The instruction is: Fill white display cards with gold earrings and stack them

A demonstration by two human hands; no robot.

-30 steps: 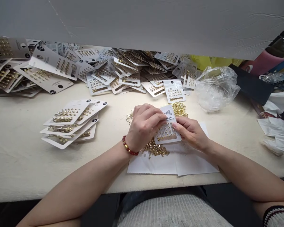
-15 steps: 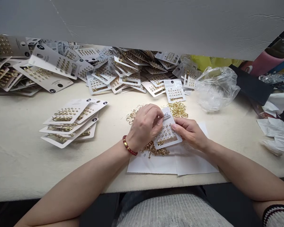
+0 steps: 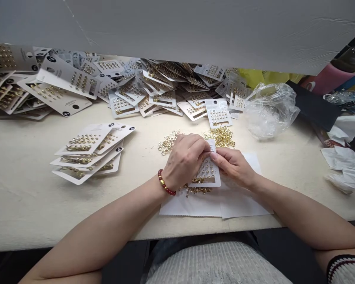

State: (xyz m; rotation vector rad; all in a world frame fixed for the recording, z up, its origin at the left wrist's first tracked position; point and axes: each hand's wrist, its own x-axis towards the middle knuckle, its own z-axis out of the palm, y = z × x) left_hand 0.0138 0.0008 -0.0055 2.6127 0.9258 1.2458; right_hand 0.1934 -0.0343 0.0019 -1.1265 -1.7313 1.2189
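My right hand (image 3: 236, 165) grips the right edge of a white earring card (image 3: 214, 182), thumb on its face. Rows of small gold studs and a slot with gold pieces show on the card's lower part. My left hand (image 3: 185, 159) lies over the card's upper left, its fingers pinched together near my right thumb. What those fingertips hold, if anything, is hidden. Under the card is a heap of small gold studs (image 3: 199, 190) on white paper (image 3: 192, 206). Beyond my hands lie two piles of gold rings, one paler (image 3: 165, 145) and one brighter (image 3: 225, 137).
A fanned stack of filled earring cards (image 3: 85, 157) lies to the left. Many more cards (image 3: 162, 85) are heaped along the back, beneath a grey overhanging panel (image 3: 177, 31). A clear plastic bag (image 3: 270, 114) and crumpled white tissues (image 3: 343, 169) are on the right.
The card has turned more upright and shifted slightly down and left. My left hand has moved right across its upper part, bringing its fingertips to my right thumb.
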